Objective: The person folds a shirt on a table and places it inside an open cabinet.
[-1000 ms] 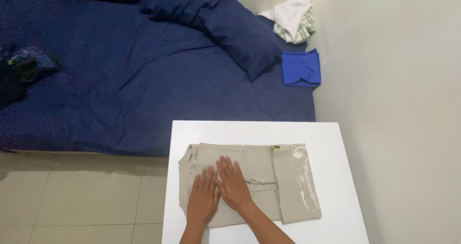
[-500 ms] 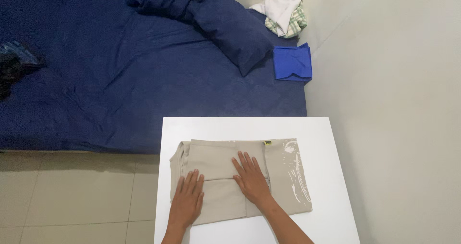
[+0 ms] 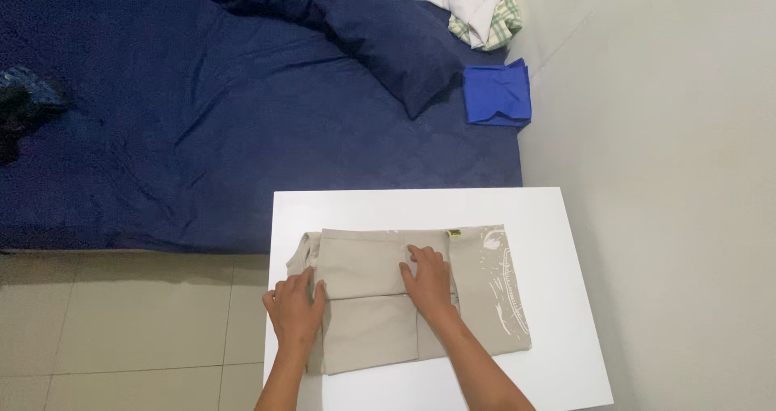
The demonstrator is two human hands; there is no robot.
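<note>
Both forearms reach in from the near edge over a small white rectangular table (image 3: 550,217). The left hand (image 3: 294,312) sits at the left edge of one folded beige cloth garment (image 3: 380,298), fingers curled round that edge and gripping it, thumb on top. The right hand (image 3: 428,280) rests palm-down near the garment's middle, fingers bent and pressing on the fabric rather than closed on it. The garment lies flat at the table's centre, a pale printed pattern on its right part. Beyond the table stands one bed with a dark blue sheet (image 3: 202,136), carrying one dark blue pillow (image 3: 388,31), one folded bright blue cloth (image 3: 497,94), and one white-and-checked heap of clothes (image 3: 483,7).
</note>
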